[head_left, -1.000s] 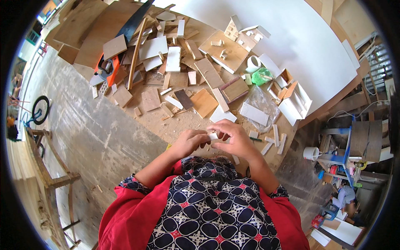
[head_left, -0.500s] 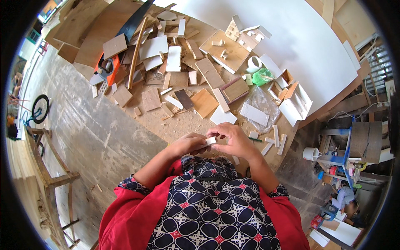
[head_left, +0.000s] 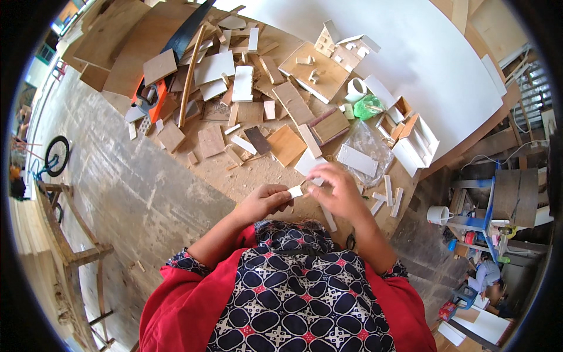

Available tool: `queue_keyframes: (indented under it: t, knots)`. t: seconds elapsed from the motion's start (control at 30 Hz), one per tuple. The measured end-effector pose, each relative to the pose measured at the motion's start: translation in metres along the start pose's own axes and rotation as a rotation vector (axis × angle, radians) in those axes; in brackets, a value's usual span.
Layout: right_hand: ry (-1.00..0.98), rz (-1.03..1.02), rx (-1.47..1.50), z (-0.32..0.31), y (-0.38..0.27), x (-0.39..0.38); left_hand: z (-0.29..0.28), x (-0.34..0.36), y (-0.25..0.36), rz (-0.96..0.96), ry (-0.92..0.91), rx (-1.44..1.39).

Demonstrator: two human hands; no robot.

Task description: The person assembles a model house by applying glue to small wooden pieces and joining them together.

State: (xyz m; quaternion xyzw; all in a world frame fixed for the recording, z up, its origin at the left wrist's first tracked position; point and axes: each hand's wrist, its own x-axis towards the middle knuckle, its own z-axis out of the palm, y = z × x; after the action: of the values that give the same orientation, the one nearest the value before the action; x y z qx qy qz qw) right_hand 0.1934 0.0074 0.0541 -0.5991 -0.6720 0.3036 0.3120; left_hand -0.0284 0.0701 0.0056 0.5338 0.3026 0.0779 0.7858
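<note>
Just in front of my body, my left hand [head_left: 267, 200] is closed on a small white wooden block [head_left: 294, 192], gripped by thumb and fingers at its left end. My right hand [head_left: 334, 190] is at the block's right end with bent fingers around a small light tan bit [head_left: 305, 185]; blur and the fingers hide whether it grips this. Beyond my hands lie a white board piece [head_left: 306, 159], an orange-brown square piece [head_left: 286, 145] and a plastic bag [head_left: 381, 144]. A narrow white strip [head_left: 328, 218] lies below my right hand.
The worktable [head_left: 199, 179] carries several offcuts, an orange-handled saw [head_left: 155, 105], small wooden models [head_left: 410, 144], a green plastic container [head_left: 368, 107] and a large white sheet [head_left: 434, 70]. A wooden trestle [head_left: 82, 254] stands left, a bicycle [head_left: 57, 156] behind it. A person [head_left: 487, 276] sits far right.
My right hand has shifted right and its fingers have lifted, uncovering more of the block's right end. My left hand still holds the block, moved slightly up since half a second ago.
</note>
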Motion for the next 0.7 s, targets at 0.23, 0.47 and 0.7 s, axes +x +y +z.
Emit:
queue_keyframes:
  t: [0.23,0.47,0.7]
  knots:
    - [-0.062,0.035,0.211,0.017,-0.018,-0.008,0.019,-0.01,0.026,0.381,0.228,0.627]
    - [0.042,-0.156,0.142,0.016,-0.023,-0.007,0.023,-0.013,0.028,0.491,0.26,0.763]
    - [0.108,-0.178,0.112,0.016,-0.029,-0.01,0.023,-0.012,0.028,0.552,0.267,0.79]
